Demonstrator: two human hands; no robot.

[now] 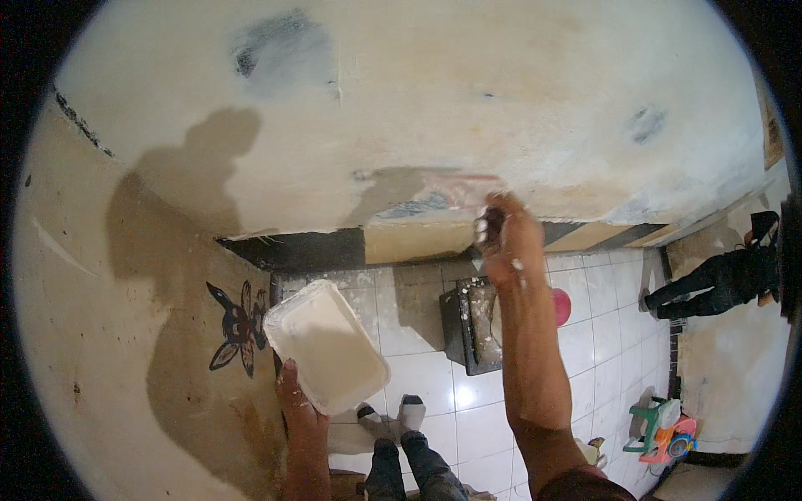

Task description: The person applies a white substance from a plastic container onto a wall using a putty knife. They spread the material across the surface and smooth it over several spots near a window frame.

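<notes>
White tray (355,394) rests in left hand (302,399), apart from right hand (513,235).

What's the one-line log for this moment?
left hand: holding white tray; right hand: gripping blurred tool near wall; tiled floor: dark box

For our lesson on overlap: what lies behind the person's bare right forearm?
Partly visible: a black rectangular box, round pink object, white floor tiles. The forearm hides the rest.

Wall (418,108) ahead. Tray (330,346) at left, in the left hand (301,401), above the floor (426,371). Box (474,326) on the floor, right of the tray. Right hand (514,234) before the wall. Another person (706,288) at far right.
</notes>
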